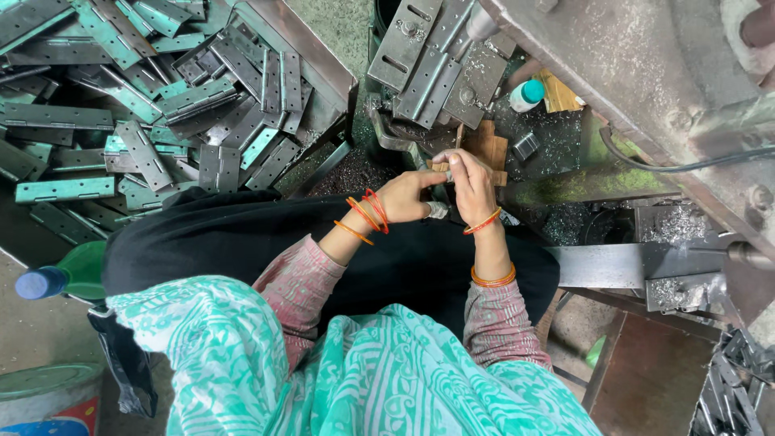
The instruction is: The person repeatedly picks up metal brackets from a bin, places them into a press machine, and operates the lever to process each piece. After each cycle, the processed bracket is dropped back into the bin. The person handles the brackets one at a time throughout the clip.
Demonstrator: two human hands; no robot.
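Hinges (145,105) fill the tray (323,69) at upper left of my frame, well apart from both hands. At centre my right hand (471,184) pinches a small metal piece (442,168), fingers closed on it; my left hand (410,196) curls beside it, touching.

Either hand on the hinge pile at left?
No, both the left hand and right hand meet over the lap, apart from the hinge pile.
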